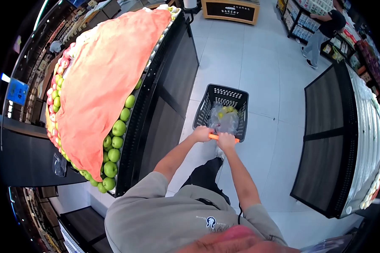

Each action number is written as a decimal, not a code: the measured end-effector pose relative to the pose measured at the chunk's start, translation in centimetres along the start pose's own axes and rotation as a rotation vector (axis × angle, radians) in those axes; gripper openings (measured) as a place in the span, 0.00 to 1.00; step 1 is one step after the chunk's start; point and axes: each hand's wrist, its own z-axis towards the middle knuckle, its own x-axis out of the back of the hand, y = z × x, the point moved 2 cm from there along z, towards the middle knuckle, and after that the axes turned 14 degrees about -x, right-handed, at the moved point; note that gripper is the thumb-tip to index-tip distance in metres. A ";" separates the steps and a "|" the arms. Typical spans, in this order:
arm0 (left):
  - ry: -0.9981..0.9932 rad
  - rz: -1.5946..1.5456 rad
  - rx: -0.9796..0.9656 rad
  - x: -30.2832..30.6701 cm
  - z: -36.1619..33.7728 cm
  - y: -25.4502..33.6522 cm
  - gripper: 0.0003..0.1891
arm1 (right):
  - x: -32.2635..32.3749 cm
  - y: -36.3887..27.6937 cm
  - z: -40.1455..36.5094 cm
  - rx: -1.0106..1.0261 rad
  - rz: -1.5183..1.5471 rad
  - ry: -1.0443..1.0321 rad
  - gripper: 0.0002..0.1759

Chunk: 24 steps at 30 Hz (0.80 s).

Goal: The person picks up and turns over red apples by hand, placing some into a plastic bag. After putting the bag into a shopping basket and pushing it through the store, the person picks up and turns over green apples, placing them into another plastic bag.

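Below the centre of the view, my left hand (202, 133) is wrapped round the left part of an orange handle (214, 136). My right hand (226, 140) grips the same handle further right, close beside the left one. The handle is at the near rim of a black perforated basket (226, 90), which stands in front of my legs. Inside the basket lies a clear plastic bag (226, 124) with several yellow-green fruits (227, 110).
On the left, a fruit stand (167, 63) bears green apples (119, 127) and red apples (55, 93), partly under an orange cloth (109, 63). A black-sided display (325, 139) stands right. A person (324, 31) is at the shelves, upper right. A bakery counter (230, 12) is ahead.
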 end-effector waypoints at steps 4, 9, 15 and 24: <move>-0.099 0.001 0.047 2.2 4.8 -2.3 0.11 | 1.1 1.0 6.3 -0.025 -0.010 -0.011 0.08; -0.121 -0.003 0.030 4.3 9.3 -5.3 0.12 | 3.9 1.4 11.3 -0.058 0.029 -0.079 0.08; -0.092 0.002 0.043 7.2 15.3 -9.0 0.11 | 6.9 1.8 18.3 -0.028 0.050 -0.063 0.08; -0.004 -0.003 0.108 12.7 29.3 -15.6 0.11 | 11.8 5.8 34.5 0.044 0.030 -0.052 0.08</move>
